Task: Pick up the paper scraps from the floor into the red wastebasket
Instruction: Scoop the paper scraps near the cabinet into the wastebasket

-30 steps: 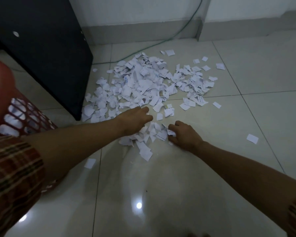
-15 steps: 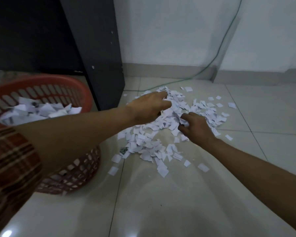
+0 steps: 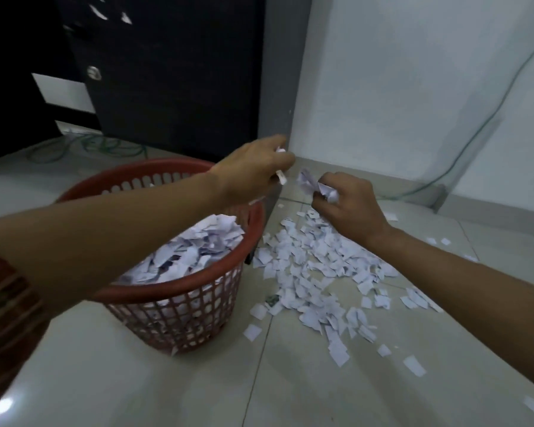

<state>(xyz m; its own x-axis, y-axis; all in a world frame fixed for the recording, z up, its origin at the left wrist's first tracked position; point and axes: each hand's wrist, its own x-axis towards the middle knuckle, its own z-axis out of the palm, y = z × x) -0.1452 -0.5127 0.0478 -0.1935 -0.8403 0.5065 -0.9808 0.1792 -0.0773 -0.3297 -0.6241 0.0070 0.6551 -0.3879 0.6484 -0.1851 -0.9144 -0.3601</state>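
A red wastebasket (image 3: 173, 315) with lattice walls stands on the floor at centre left, filled nearly to the rim with white paper scraps (image 3: 195, 251). To its right a loose pile of paper scraps (image 3: 315, 272) covers the tiles. My left hand (image 3: 253, 171) is lifted above the basket's far right rim, closed around a few scraps that stick out between the fingers. My right hand (image 3: 349, 208) is raised just right of it, over the far end of the pile, clutching a crumpled bunch of scraps.
A dark cabinet (image 3: 173, 75) stands right behind the basket, against a white wall (image 3: 398, 87). A green cable (image 3: 463, 149) runs down the wall to the skirting. More green cable (image 3: 87, 146) lies coiled on the floor at the left.
Both hands rose from the pile on the floor with scraps in their grasp and moved left toward the basket. The view swung left, bringing the whole basket into sight.
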